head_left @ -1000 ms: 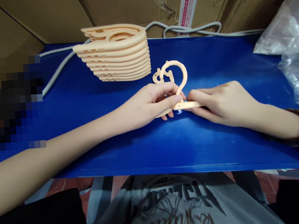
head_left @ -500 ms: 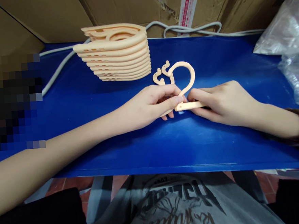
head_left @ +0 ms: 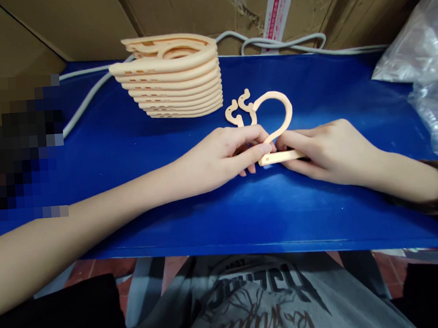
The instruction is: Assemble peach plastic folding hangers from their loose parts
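Note:
A cream plastic folding clothes hanger is between my hands; its large curved hook (head_left: 289, 110) stands up and a straight arm (head_left: 278, 157) runs to the right. My left hand (head_left: 236, 150) pinches the base of the hook between thumb and fingers. The fingers of my right hand (head_left: 321, 149) are wrapped round the straight arm, hiding its far end. Just beyond my left hand lie small cream S-shaped hook pieces (head_left: 232, 114), partly behind the fingers. A neat stack of matching cream hanger pieces (head_left: 172, 82) stands farther back on the left.
A blue tabletop (head_left: 245, 217) lies under my hands. Grey-white cable (head_left: 300, 42) runs along its back edge, before brown cardboard (head_left: 193, 11). Clear plastic bags (head_left: 413, 45) lie at the right. A pixelated patch covers the far left.
The large hook has swung slightly to the right, and its tip has moved off the small pieces. Both hands keep their grip almost in place.

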### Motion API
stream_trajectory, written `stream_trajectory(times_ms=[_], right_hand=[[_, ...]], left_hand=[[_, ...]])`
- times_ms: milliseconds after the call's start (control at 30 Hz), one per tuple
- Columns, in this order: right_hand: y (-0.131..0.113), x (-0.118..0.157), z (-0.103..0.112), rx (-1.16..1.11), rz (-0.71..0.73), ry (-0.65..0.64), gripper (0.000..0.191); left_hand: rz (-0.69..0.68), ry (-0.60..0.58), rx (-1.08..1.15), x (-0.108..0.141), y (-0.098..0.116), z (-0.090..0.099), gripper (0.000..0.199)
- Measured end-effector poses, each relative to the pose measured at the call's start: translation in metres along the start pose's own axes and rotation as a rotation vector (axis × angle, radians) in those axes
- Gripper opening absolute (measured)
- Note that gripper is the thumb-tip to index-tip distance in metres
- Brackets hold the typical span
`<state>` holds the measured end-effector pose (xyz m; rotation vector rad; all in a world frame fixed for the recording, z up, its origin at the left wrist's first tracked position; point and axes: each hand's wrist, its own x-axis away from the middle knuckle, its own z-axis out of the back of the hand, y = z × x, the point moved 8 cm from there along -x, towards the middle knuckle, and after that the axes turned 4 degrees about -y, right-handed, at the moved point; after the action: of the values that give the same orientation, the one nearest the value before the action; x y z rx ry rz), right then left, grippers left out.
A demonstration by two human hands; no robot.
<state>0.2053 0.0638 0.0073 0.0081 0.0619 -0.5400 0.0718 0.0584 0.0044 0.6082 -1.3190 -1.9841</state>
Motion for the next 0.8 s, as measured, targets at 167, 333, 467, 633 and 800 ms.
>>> stream_trajectory(times_ms=[167, 333, 467, 633, 800], right_hand=[[-0.0045, -0.0001, 0.0044, 0.014, 0.036, 0.041, 0.032], [-0.0038, -0.0003, 0.0047, 0.023, 0.030, 0.038, 0.034], [-0.0026, -0.0001, 0.0027, 0.037, 0.041, 0.048, 0.038], [-0.0012, -0.0007, -0.0003, 0.039, 0.028, 0.020, 0.041], [-0.0007, -0.0010, -0.0006, 0.050, 0.019, 0.017, 0.042]], left_hand=[[-0.026, -0.005, -0.024, 0.0003, 0.0004, -0.0011, 0.019], [-0.044, -0.011, -0.049, 0.0006, 0.0011, -0.0014, 0.021], [-0.087, -0.015, -0.144, 0.0018, 0.0042, -0.0007, 0.022], [-0.104, 0.001, -0.251, 0.0030, 0.0062, -0.0007, 0.024], [-0.100, 0.006, -0.271, 0.0033, 0.0071, -0.0012, 0.025]])
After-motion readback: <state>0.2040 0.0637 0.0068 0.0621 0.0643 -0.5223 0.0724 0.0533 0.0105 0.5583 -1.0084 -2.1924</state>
